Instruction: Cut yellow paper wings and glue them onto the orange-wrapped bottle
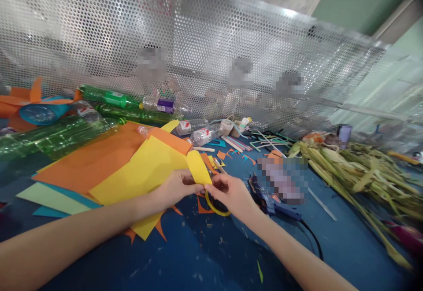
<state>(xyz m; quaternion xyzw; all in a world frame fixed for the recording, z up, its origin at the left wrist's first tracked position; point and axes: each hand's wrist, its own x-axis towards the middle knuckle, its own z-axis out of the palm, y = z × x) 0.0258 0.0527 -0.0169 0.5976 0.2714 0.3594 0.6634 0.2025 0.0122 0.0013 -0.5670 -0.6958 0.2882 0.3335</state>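
Between my two hands, over the blue table, is a yellow paper strip (199,167) standing up from the fingertips. My left hand (181,186) pinches its lower end from the left. From the right, my right hand (228,189) has its fingers closed on the same end. Just below my right hand lies a yellow ring-shaped handle (216,207), partly covered by the fingers. Yellow sheets (142,172) lie under my left forearm, overlapping an orange sheet (95,163).
Green bottles (62,134) and clear bottles (205,134) lie along a perforated metal screen (198,49). A blue glue gun (280,207) with a black cord is at the right, near straws and paper scraps. Corn husks (360,172) are heaped far right.
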